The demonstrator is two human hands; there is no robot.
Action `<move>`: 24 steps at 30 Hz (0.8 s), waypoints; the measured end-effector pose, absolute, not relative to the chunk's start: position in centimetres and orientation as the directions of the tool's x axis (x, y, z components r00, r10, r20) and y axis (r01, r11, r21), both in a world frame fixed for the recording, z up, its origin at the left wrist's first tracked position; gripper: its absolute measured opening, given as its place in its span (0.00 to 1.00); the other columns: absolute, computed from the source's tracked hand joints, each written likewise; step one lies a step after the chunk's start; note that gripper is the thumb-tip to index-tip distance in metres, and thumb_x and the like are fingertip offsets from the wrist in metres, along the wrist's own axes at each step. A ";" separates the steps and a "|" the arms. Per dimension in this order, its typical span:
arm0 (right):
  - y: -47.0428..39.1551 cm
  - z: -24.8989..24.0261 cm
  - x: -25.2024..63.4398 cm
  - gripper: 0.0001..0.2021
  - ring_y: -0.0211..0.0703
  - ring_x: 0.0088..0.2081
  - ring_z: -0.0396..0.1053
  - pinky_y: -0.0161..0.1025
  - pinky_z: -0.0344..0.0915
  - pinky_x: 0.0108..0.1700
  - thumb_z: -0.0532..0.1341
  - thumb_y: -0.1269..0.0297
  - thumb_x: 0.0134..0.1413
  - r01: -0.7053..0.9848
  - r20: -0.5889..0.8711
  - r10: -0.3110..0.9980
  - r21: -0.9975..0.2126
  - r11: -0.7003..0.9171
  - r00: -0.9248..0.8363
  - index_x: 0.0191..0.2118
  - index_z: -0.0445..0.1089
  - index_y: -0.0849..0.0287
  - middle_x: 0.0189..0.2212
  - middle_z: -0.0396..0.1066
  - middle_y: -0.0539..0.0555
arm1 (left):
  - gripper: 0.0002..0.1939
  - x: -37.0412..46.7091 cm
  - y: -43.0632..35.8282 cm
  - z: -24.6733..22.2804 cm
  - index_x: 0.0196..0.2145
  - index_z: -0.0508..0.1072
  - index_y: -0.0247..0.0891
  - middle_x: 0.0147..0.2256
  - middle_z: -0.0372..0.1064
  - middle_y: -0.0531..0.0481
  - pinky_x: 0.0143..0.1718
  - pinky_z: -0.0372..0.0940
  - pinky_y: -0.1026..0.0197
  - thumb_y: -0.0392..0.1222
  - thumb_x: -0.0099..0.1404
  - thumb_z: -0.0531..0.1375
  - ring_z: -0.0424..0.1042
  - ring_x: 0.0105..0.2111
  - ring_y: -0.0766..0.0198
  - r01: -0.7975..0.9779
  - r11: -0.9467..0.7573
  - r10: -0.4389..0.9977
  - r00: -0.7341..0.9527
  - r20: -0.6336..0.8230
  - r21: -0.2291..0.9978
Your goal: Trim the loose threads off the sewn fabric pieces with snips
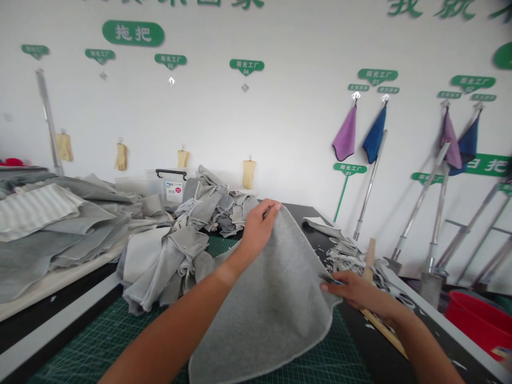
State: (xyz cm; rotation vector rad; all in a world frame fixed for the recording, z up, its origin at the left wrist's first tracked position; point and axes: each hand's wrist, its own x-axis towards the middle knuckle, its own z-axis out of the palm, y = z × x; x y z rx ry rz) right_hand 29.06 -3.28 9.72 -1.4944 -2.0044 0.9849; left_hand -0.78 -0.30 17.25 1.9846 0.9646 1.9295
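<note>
A large grey cloth (268,288) hangs spread out above the table. My left hand (260,218) is closed in a pinch on its top corner and holds it up. My right hand (356,290) is closed around scissors (328,278), of which only the dark metal blades show at the cloth's right edge. The fingers hide the handles. The cloth's lower edge droops over a green cutting mat (336,352).
Crumpled grey cloths (168,261) lie left of my arm, with another heap (220,202) behind. Flat stacked cloths (80,229) fill the left side. Cut scraps (348,256) and a wooden strip (384,330) lie at right. A red bucket (476,320) stands beyond the table edge.
</note>
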 end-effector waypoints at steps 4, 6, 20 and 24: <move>-4.1 13.4 29.1 0.22 0.32 0.20 0.42 0.35 0.38 0.23 0.64 0.42 0.55 0.526 -0.003 0.959 -0.836 0.153 -0.283 0.37 0.75 0.58 0.17 0.46 0.43 | 0.15 -3.2 -1.8 20.0 0.37 0.73 0.38 0.30 0.68 0.54 0.36 0.59 0.64 0.49 0.73 0.52 0.65 0.31 0.66 0.355 -0.782 0.507 -0.117 0.854 0.513; -4.8 15.5 29.0 0.20 0.32 0.21 0.41 0.35 0.39 0.23 0.65 0.44 0.55 0.474 0.091 0.972 -0.861 0.186 -0.216 0.35 0.73 0.58 0.18 0.44 0.42 | 0.15 -4.6 -2.7 21.4 0.37 0.73 0.38 0.29 0.67 0.54 0.35 0.59 0.64 0.50 0.73 0.53 0.64 0.31 0.66 0.370 -0.797 0.463 -0.134 0.876 0.478; -9.8 25.2 25.6 0.23 0.30 0.21 0.38 0.38 0.36 0.22 0.69 0.62 0.57 0.035 0.642 0.761 -0.766 0.642 0.092 0.23 0.53 0.55 0.22 0.39 0.43 | 0.26 -11.2 -10.7 28.0 0.51 0.67 0.30 0.35 0.57 0.53 0.45 0.56 0.49 0.45 0.75 0.36 0.69 0.44 0.64 0.375 -0.787 0.515 -0.037 0.856 0.490; -7.7 24.1 24.6 0.22 0.30 0.21 0.38 0.36 0.34 0.21 0.71 0.59 0.54 0.047 0.581 0.805 -0.813 0.580 0.121 0.24 0.55 0.55 0.21 0.40 0.42 | 0.17 -12.4 -8.0 26.6 0.42 0.73 0.34 0.32 0.64 0.53 0.44 0.62 0.56 0.49 0.71 0.51 0.70 0.38 0.65 0.430 -0.732 0.571 -0.036 0.820 0.528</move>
